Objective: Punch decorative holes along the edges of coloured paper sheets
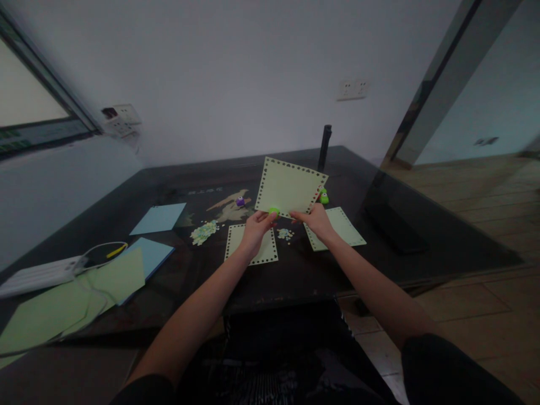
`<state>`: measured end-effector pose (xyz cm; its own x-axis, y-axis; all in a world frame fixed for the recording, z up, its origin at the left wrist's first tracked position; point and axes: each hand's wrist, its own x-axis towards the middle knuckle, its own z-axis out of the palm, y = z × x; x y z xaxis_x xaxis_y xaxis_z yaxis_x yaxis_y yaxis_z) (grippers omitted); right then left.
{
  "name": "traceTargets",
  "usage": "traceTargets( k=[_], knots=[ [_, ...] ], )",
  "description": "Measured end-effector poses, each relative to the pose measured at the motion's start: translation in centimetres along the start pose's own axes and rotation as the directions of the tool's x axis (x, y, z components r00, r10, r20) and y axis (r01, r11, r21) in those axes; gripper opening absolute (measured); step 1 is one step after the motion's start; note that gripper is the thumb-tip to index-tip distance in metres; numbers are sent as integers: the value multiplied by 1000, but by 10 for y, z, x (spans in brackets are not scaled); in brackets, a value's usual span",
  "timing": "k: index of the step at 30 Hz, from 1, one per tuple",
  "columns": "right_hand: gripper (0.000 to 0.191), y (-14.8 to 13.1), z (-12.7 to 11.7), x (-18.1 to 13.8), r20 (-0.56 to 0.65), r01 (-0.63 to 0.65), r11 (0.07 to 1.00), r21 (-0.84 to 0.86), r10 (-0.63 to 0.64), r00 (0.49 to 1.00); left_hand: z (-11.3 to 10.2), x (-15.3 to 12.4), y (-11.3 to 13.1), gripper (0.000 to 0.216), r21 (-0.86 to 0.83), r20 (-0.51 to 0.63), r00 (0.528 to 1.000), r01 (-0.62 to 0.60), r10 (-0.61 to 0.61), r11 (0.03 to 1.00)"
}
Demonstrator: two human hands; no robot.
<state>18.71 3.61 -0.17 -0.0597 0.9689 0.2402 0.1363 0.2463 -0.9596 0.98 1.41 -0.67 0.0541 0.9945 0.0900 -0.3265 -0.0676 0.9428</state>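
A pale green sheet of paper (pixel 291 188) with small punched holes along its edges is held up, tilted, over the table. My left hand (pixel 257 229) is closed on a small bright green craft punch (pixel 274 211) at the sheet's lower edge. Pinched at the lower right edge is the same sheet, in my right hand (pixel 317 220). Under my left hand lies another sheet with punched edges (pixel 265 250). Small punched-out paper bits (pixel 286 234) are scattered between my hands. Further pale green sheets (pixel 337 228) lie below my right hand.
A larger heap of paper bits (pixel 205 232) lies left, near a purple punch (pixel 240 201). Another green punch (pixel 324 197) stands behind the raised sheet. Blue sheets (pixel 159 218), green sheets (pixel 80 298) and a white power strip (pixel 40 275) with cable lie at left. A black upright object (pixel 324 147) stands behind.
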Motion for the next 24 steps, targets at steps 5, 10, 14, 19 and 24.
traceTargets(
  k=[5,10,14,19,24],
  knots=[
    [24,-6,1,-1,-5,-16,1000,-3,16,1000,0,1,0,29,3,-22,1000,21,-21,1000],
    [24,-8,2,-1,-5,-33,999,5,33,999,0,0,1,28,0,-27,999,26,-26,1000],
    [25,-6,2,-1,-4,-23,1000,17,23,1000,0,0,1,26,15,-23,1000,12,-12,1000],
    [26,-6,1,-2,1,-10,1000,-8,10,1000,-1,0,0,26,30,-13,1000,-14,14,999],
    [25,-9,2,-3,2,-18,1000,-11,18,1000,-2,0,-1,26,42,-12,1000,-19,19,999]
  ],
)
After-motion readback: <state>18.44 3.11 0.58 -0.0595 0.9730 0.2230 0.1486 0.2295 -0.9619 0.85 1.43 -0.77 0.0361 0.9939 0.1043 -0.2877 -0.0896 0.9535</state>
